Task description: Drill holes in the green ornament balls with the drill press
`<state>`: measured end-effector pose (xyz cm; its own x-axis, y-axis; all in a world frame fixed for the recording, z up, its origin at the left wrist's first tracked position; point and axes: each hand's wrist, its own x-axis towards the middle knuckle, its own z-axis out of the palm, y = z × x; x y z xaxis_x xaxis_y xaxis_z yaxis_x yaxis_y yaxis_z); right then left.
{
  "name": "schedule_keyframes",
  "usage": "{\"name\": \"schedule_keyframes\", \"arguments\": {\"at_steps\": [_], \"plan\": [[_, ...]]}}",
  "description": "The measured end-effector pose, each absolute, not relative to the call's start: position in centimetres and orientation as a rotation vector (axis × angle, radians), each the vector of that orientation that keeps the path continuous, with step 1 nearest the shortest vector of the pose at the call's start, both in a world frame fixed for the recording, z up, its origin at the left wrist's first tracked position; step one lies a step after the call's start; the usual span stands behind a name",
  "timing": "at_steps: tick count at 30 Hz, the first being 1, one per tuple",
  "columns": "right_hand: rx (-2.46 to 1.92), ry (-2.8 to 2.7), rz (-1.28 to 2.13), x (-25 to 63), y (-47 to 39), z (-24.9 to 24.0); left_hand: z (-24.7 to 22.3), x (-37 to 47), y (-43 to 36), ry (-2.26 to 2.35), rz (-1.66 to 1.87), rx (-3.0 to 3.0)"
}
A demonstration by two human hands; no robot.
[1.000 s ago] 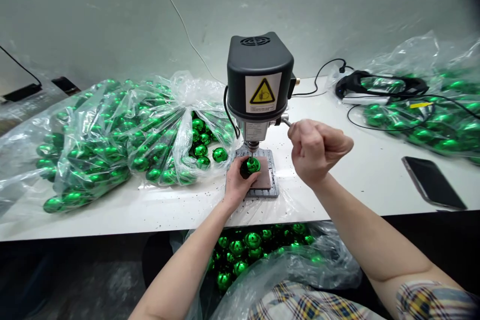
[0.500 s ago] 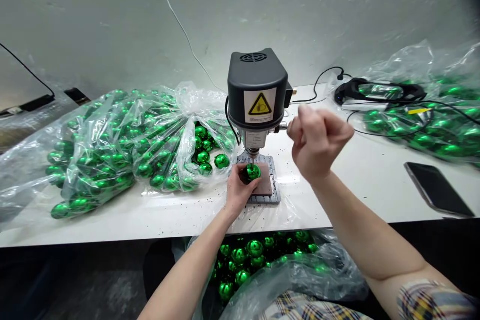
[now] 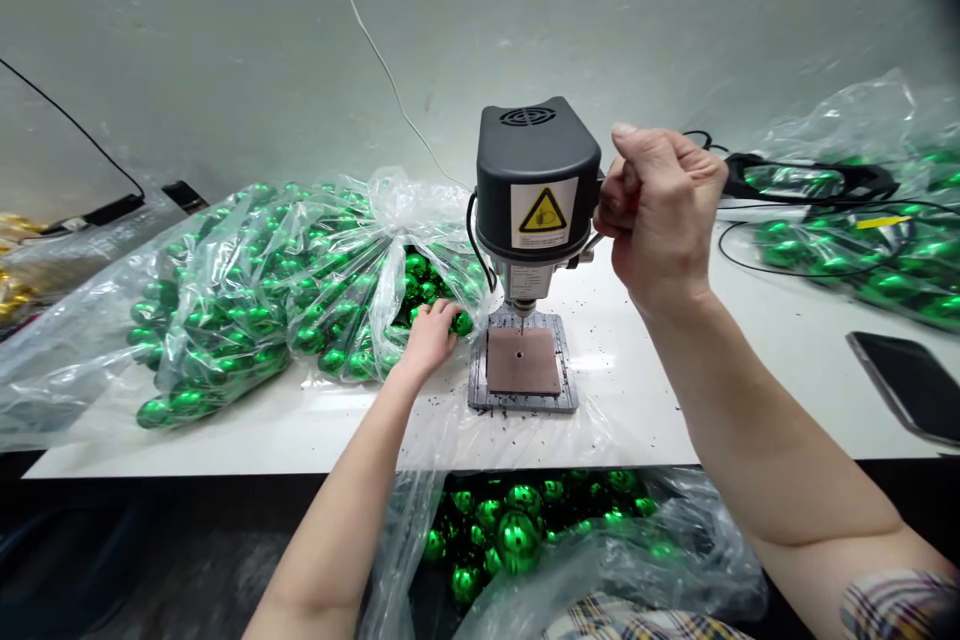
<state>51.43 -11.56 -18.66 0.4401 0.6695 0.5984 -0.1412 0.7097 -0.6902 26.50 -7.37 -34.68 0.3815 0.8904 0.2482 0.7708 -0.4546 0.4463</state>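
Observation:
A small black drill press [image 3: 536, 180] stands on the white table, its bit above a brown pad [image 3: 523, 360] with a dark hole. My right hand [image 3: 664, 210] is closed around the feed lever [image 3: 594, 242] at the machine's right side; the fingers hide the lever's end. Left of the pad, my left hand [image 3: 431, 338] reaches to the mouth of a clear plastic bag [image 3: 386, 305]. Its fingers curl over a shiny green ball ornament [image 3: 463, 323]. More green balls [image 3: 416, 265] show inside the bag.
Below the table edge, an open plastic bag [image 3: 592, 570] holds several green balls [image 3: 519, 540]. A phone [image 3: 904, 385] lies at the right. Behind it are another bag of balls [image 3: 832, 255], a black strap-like device [image 3: 810, 178] and cables. Dark shavings dot the white table [image 3: 360, 435].
The ball held under the bit is gone from the pad. My left hand has moved left to the bag and a ball there. My right hand has risen with the lever.

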Motion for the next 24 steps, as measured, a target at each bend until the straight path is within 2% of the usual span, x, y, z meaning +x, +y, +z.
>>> {"name": "schedule_keyframes", "arguments": {"at_steps": [3, 7, 10, 15, 24], "plan": [[-0.623, -1.027, 0.576, 51.4, -11.7, -18.5, -35.6, 26.4, -5.4, 1.379, 0.504, 2.449], [-0.614, -0.964, 0.566, 51.2, -11.9, -18.3, -34.6, 26.4, -7.4, 1.503, 0.910, 2.105], [-0.598, -0.937, 0.557, 51.0, -11.8, -18.4, -33.3, 26.8, -10.5, 1.230, 1.069, 1.665], [-0.592, -0.980, 0.533, 51.1, -11.5, -18.4, -33.6, 28.7, -13.7, 0.869, 0.928, 1.252], [-0.631, -0.938, 0.537, 51.0, -11.7, -18.2, -36.5, 30.4, -12.3, 0.985, 0.922, 1.147]]}}
